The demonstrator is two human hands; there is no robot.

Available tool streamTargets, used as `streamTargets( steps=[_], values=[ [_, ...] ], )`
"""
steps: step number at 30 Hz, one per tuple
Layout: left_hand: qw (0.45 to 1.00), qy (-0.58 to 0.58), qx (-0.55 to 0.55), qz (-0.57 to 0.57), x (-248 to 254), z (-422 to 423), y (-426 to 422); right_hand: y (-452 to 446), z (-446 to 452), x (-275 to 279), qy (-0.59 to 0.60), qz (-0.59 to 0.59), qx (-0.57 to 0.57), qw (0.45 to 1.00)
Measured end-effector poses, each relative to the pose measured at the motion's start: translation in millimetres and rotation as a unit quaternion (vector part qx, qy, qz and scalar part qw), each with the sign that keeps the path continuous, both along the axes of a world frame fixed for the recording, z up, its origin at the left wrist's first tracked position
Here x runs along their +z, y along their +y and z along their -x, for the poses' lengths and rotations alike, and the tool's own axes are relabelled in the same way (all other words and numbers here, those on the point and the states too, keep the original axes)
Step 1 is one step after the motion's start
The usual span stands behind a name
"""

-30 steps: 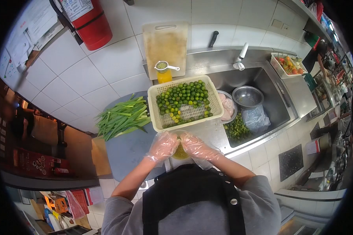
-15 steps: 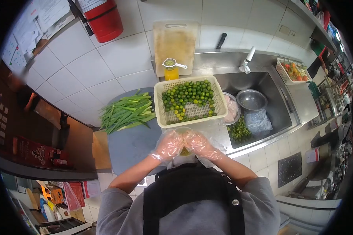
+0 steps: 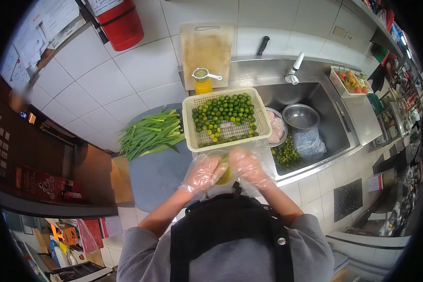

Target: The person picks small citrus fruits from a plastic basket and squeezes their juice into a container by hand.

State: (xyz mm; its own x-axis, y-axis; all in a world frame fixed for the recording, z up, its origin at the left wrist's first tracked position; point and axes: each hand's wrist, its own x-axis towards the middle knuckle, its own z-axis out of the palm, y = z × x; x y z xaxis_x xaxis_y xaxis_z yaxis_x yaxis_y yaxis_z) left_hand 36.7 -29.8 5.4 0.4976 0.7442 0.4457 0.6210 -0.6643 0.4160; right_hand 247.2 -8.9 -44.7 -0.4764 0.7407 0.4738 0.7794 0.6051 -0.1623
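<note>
My left hand [image 3: 205, 172], in a clear plastic glove, is at the left rim of a round clear container [image 3: 225, 177] with greenish-yellow contents. Its fingers are curled together, and whatever they hold is hidden. On the container's right side is my right hand [image 3: 250, 168], gloved as well, its fingers smeared by motion. Just beyond both hands stands a cream plastic basket [image 3: 189, 123] of small green citrus fruits [image 3: 228, 107], which look like calamansi. A few cut ones show yellow faces near its left front.
Long green leaves [image 3: 152, 131] lie on a grey board [image 3: 157, 176] at left. A strainer [image 3: 201, 73] tops a yellow-filled jar [image 3: 203, 86]. In the sink [image 3: 277, 96] are a metal bowl [image 3: 301, 117], raw pale meat [image 3: 275, 128], a plastic bag [image 3: 309, 144] and green citrus pieces [image 3: 287, 154].
My hands were together over the container. Now my right hand has moved apart to the right, blurred, and more of the container shows between them. The view has shifted slightly.
</note>
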Motion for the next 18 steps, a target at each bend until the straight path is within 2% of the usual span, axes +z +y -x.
streamTargets(
  steps=[1,3,6,8,9,10,11,12,13,14,15,16,17,18],
  values=[
    [0.996,-0.065,0.034,0.051,12.3,-4.3,-2.5,8.0,-18.0,23.1,0.049,-0.02,-0.012,0.999],
    [0.995,-0.072,0.05,0.048,7.6,-3.7,-6.0,20.5,-51.7,50.8,-0.015,0.08,-0.235,0.969],
    [0.993,-0.066,0.083,0.048,-5.0,-1.1,-15.9,33.5,-92.2,40.3,-0.019,0.031,-0.247,0.968],
    [0.993,-0.056,0.092,0.046,-11.0,-0.2,-19.2,65.5,-91.4,14.5,-0.028,0.079,-0.194,0.977],
    [0.991,-0.048,0.107,0.068,-14.5,-0.9,-21.9,87.4,-62.8,8.7,-0.025,0.16,-0.159,0.974],
    [0.989,-0.04,0.114,0.09,-17.5,-3.6,-23.1,109.0,-38.7,-21.9,0.099,0.081,-0.024,0.992],
    [0.992,-0.042,0.088,0.086,-20.0,-5.5,-24.6,133.2,-16.5,-59.2,0.213,-0.007,0.109,0.971],
    [0.988,-0.054,0.096,0.105,-22.0,-5.9,-26.9,156.8,17.0,-82.3,0.026,0.065,0.057,0.996],
    [0.984,-0.065,0.105,0.125,-22.5,-7.4,-27.7,163.3,46.0,-59.2,0.032,0.203,0.042,0.978],
    [0.987,-0.065,0.083,0.122,-17.1,-9.5,-28.8,150.9,69.9,-5.1,-0.117,0.326,-0.035,0.937],
    [0.988,-0.076,0.087,0.104,-7.0,-10.8,-30.5,155.6,77.2,-29.2,-0.129,0.326,-0.053,0.935],
    [0.988,-0.087,0.096,0.087,-0.7,-11.1,-29.8,160.2,79.0,-33.0,-0.152,0.286,-0.011,0.946],
    [0.989,-0.087,0.084,0.084,-0.4,-9.5,-28.2,164.1,78.7,-34.5,-0.149,0.284,-0.023,0.947],
    [0.984,-0.091,0.099,0.114,-0.5,-7.5,-27.0,167.8,78.5,-37.7,-0.177,0.271,0.005,0.946]
  ],
)
